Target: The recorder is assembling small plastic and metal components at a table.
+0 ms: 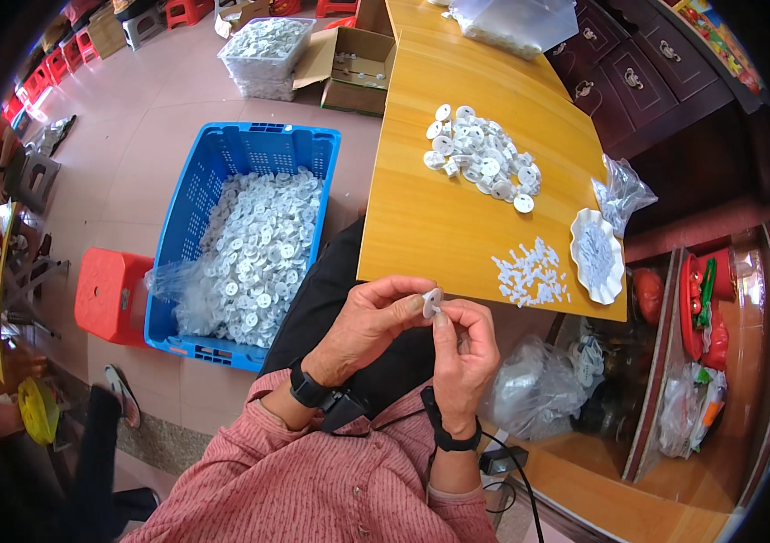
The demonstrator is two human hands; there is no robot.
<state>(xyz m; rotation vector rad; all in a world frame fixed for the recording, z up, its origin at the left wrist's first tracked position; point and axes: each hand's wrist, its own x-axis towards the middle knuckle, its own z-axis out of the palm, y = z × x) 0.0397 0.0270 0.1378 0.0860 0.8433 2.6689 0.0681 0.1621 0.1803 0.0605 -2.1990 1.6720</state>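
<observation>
A round white plastic disc is pinched between the thumb and fingers of my left hand, just off the table's near edge. My right hand is closed at the disc's side, its thumb and forefinger on a small white plastic piece that meets the disc. The fingers hide most of that piece. On the wooden table lies a pile of similar white discs. Nearer to me are loose small white plastic pegs, with more pegs in a scalloped white dish to their right.
A blue crate full of white discs stands on the floor to my left, beside a red stool. Beyond are a clear tub of discs and a cardboard box. A clear plastic bag lies at the table's right edge.
</observation>
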